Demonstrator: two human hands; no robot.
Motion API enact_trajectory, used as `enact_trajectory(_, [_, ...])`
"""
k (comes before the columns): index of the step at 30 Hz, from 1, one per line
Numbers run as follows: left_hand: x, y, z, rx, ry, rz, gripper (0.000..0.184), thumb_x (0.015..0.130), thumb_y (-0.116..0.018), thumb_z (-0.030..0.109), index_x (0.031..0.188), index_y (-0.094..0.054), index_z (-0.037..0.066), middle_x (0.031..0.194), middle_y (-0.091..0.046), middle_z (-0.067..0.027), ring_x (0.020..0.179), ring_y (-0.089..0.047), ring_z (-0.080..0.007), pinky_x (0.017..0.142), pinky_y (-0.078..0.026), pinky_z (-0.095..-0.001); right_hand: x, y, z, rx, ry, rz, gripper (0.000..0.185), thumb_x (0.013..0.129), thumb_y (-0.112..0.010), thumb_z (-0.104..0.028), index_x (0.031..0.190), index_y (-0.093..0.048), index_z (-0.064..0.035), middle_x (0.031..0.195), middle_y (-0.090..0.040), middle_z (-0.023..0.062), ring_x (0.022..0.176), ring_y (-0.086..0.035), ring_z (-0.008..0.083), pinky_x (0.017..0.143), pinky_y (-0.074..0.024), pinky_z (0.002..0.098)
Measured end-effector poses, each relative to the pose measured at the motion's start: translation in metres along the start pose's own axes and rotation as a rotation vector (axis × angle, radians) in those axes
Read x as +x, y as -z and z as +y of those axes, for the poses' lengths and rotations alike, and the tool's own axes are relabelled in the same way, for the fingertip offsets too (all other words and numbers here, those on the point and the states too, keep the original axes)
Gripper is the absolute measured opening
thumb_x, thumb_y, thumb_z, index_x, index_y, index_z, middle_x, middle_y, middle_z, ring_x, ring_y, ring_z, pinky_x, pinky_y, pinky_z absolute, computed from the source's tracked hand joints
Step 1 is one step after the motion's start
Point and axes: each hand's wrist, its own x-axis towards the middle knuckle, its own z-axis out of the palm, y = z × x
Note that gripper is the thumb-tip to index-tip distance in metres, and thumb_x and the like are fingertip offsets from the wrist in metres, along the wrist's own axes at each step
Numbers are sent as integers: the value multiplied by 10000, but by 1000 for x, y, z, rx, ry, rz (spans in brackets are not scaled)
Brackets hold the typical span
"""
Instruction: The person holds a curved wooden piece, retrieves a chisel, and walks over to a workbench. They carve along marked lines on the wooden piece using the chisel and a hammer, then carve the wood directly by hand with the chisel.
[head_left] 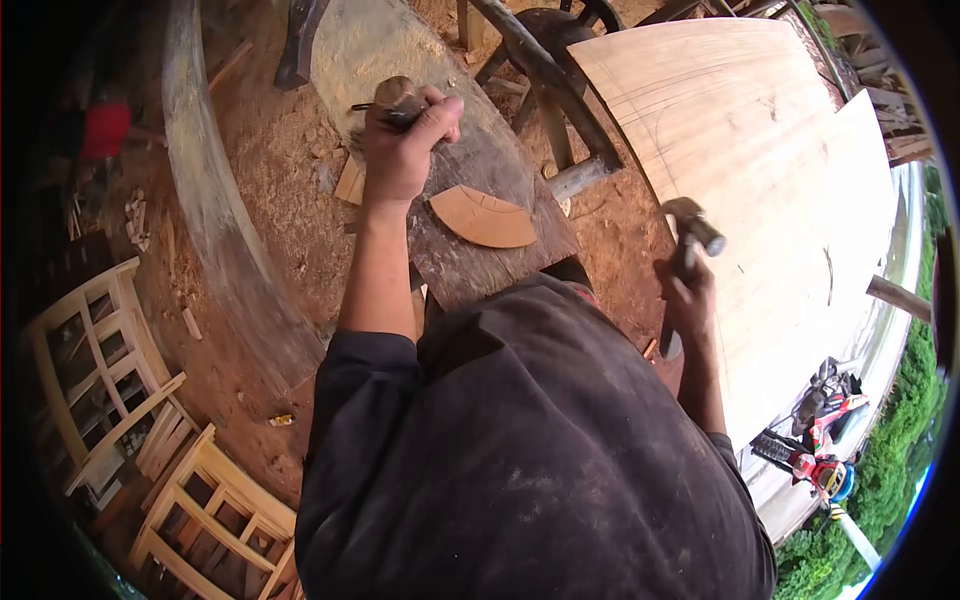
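My left hand (400,165) is closed round a tool with a rounded wooden end (398,90) and a thin dark part sticking out to the left; its exact kind is mostly hidden by my fingers. It is over a worn wooden plank bench (470,275). Just right of that wrist, a curved flat piece of wood (485,217) with pencil lines lies on the bench. Off to the right, my right hand (690,290) grips a hammer (695,225) by its handle, head up, slightly blurred.
A large pale wooden board (760,150) with pencil lines fills the right side. Dark bench legs (550,90) stand beyond the plank. A long weathered beam (215,190) lies at left, with wooden frames (110,360) below. Sawdust and offcuts cover the ground. A motorbike (820,450) stands at far right.
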Motion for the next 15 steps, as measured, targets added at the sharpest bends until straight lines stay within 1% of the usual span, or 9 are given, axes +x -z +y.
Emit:
enact_trajectory(1, [1,0,0,62,5,-4,148,915,-589,3,772,-624,13,738,-599,-67,665,-581,-180,656,-480,-341,-3,-8,-3,-18,29,-40,190,840,-752,-163,833,-616,-30,667,-573,-10,613,-507,83,560,-419,284])
enact_trajectory(3, [1,-2,-1,182,16,-7,131,912,-614,35,784,-630,10,706,-593,-60,655,-574,-158,642,-466,-316,-9,-27,-16,-123,5,-99,191,852,-740,-108,776,-570,-68,656,-516,-49,611,-463,55,560,-383,254])
enact_trajectory(4, [1,0,-4,178,14,-9,131,912,-614,35,784,-630,10,706,-593,-60,655,-574,-158,642,-466,-316,-12,-35,-20,-147,47,-116,192,845,-752,-123,784,-581,-59,675,-517,-48,641,-455,60,580,-384,261])
enact_trajectory(7, [1,3,-7,248,22,11,127,911,-618,41,790,-639,8,690,-600,-49,663,-579,-142,646,-464,-306,-10,-52,-22,-301,149,-221,233,820,-773,-150,824,-574,-28,680,-508,-36,647,-433,78,581,-390,276])
enact_trajectory(8, [1,2,-7,260,6,29,127,910,-627,46,788,-643,13,693,-608,-41,663,-582,-133,643,-462,-297,-10,-56,-25,-322,125,-233,294,789,-773,-228,815,-600,8,667,-571,159,590,-516,218,582,-439,367])
enact_trajectory(10, [1,-2,0,276,-8,52,128,910,-636,52,786,-647,17,695,-615,-33,663,-584,-123,639,-460,-288,-12,-60,-29,-346,144,-241,291,788,-776,-228,817,-605,6,659,-570,148,590,-522,207,586,-444,363])
enact_trajectory(12, [0,-7,8,359,-51,-17,113,898,-665,50,788,-658,25,691,-624,-16,648,-583,-102,618,-453,-271,-12,-62,-32,-370,160,-251,289,786,-779,-228,819,-610,4,651,-569,137,590,-528,197,590,-450,359])
enact_trajectory(14, [-3,-8,2,320,-68,-12,111,896,-675,49,788,-659,30,683,-623,-10,629,-576,-93,596,-444,-260,-14,-60,-35,-274,124,-226,289,786,-785,-233,828,-622,3,649,-578,115,598,-529,164,598,-459,345])
enact_trajectory(15, [-2,-12,2,278,-89,-14,109,893,-684,47,787,-660,35,676,-622,-3,611,-569,-83,573,-436,-249,-15,-59,-37,-279,126,-227,289,786,-785,-233,828,-622,3,649,-578,115,598,-529,164,598,-459,345])
